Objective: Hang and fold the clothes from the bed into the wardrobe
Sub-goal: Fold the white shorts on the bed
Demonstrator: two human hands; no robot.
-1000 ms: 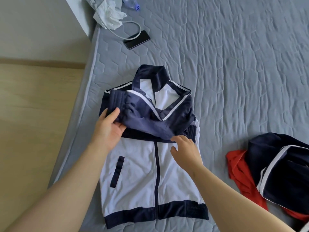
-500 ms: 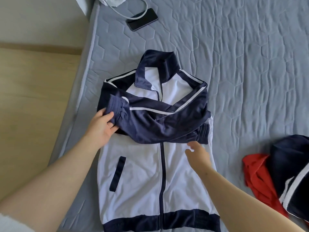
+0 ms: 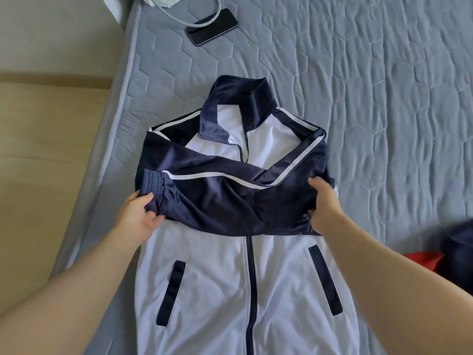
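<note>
A white and navy zip jacket [image 3: 230,278] lies front up on the grey quilted bed [image 3: 371,98], collar pointing away from me. Both navy sleeves are folded across its chest. My left hand [image 3: 138,216] grips the elastic cuff of the upper sleeve at the jacket's left side. At the right side, my right hand [image 3: 323,206] holds the folded sleeves, thumb on top and fingers under the fabric. The wardrobe is out of view.
A black phone [image 3: 212,26] with a grey cable lies at the bed's far left. Red cloth [image 3: 425,260] and a dark garment [image 3: 460,242] sit at the right edge. The bed's left edge borders a wooden floor [image 3: 38,162].
My right hand moved from the white front up to the right side and took hold of the folded sleeves. The left hand slid down with the cuff. The view came closer.
</note>
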